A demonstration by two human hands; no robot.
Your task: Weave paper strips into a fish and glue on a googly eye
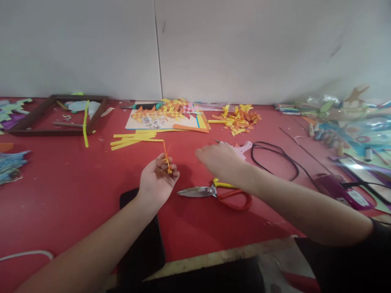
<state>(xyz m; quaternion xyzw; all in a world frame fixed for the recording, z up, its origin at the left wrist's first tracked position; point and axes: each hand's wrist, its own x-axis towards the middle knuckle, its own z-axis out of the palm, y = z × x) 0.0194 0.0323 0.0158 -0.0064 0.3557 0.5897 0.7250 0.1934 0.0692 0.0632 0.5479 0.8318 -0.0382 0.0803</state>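
My left hand (157, 179) is closed, pinching a small piece of folded orange and yellow paper strips (168, 160) above the red table. My right hand (221, 162) is smeared by motion, so its fingers and anything in them are unclear. It hovers just in front of a pink glue gun (244, 149), which it partly covers. Below that hand lie scissors (198, 191) with one red and one yellow handle, their blades pointing left. Loose yellow paper strips (131, 141) are spread on the table beyond my left hand.
A black phone (143, 244) lies under my left forearm. Behind are woven paper pieces (155, 114) and a pile of folded paper bits (238, 120). A brown frame (55, 132) stands left. A black cord (284, 152) loops toward the cluttered right side.
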